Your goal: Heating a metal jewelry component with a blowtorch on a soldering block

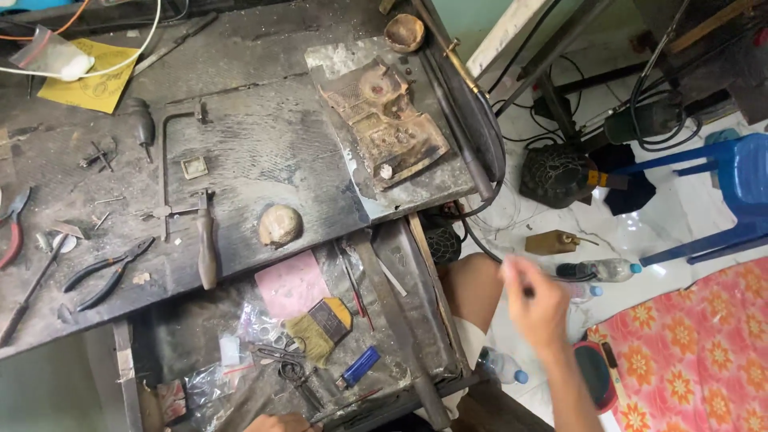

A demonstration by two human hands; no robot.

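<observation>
My right hand (pixel 538 304) is raised over the floor to the right of the workbench, beside my bare knee (pixel 472 288). It is blurred, with fingers curled together, and I cannot tell whether they pinch anything. My left hand (pixel 280 422) shows only as knuckles at the bottom edge, at the front of the open drawer (pixel 400 264). It is near black scissors (pixel 288 370) and a blue lighter (pixel 360 366). Its fingers are hidden. The drawer also holds a pink paper (pixel 292 284), a flat brush (pixel 324 326) and small plastic bags.
The dark bench top (pixel 264 136) carries black pliers (pixel 108 272), a saw frame (pixel 180 172), a round lump (pixel 280 226), a charred soldering block (pixel 382 120) and a torch (pixel 460 68). On the tiled floor are a blue chair (pixel 736 192), a plastic bottle (pixel 600 270) and a floral mat (pixel 696 352).
</observation>
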